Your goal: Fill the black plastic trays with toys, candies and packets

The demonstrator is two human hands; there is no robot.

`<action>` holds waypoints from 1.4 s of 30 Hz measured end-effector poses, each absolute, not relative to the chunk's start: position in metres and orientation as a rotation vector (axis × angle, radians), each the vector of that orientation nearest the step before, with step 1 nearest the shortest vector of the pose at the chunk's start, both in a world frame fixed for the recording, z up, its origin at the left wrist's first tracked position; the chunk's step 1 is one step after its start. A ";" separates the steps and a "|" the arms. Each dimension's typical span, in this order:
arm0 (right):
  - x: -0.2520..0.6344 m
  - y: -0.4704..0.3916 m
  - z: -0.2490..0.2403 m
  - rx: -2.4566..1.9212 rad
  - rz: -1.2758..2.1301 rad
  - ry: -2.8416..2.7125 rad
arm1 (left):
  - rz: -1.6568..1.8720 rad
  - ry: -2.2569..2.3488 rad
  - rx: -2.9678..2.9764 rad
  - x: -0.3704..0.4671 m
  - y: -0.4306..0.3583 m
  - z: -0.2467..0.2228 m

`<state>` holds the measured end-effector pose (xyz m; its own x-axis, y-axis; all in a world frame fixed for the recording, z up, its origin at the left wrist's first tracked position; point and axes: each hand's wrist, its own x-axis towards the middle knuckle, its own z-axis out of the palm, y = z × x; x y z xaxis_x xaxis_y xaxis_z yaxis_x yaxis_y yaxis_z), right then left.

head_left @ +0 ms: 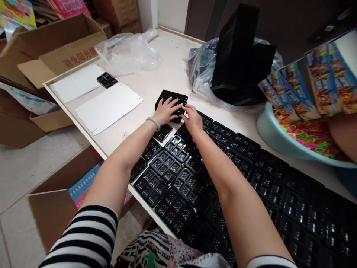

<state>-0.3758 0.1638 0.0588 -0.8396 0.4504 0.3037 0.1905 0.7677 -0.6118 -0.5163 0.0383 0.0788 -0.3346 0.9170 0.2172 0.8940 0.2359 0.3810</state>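
My left hand (165,111), with a pale bangle at the wrist, lies with spread fingers on a stack of black plastic trays (181,99). At the right edge of that stack my right hand (193,118) has thumb and fingertips bent together on a tray's edge. Just below the hands, rows of black compartment trays (166,165) cover the near part of the table, most with their hollows facing up. My forearms hide some of them. One small tray (163,132) sits partly under my left wrist.
White card sheets (110,106) and a lone black tray (107,79) lie at the left. Clear plastic bags (129,54) and a bag of black trays (237,63) stand farther back. At right, a blue basin (267,128) holds colourful bands and printed cards. Open cardboard boxes (55,52) flank the table (170,48).
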 end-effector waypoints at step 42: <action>-0.297 0.230 0.053 -0.509 1.148 -1.573 | 0.702 2.389 1.817 -0.585 0.169 0.078</action>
<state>-0.2969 0.2302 0.0528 -0.3368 0.7976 0.5004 -0.2334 0.4441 -0.8650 -0.5846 0.1693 0.0778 -0.3038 0.9264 0.2226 0.8994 0.2018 0.3878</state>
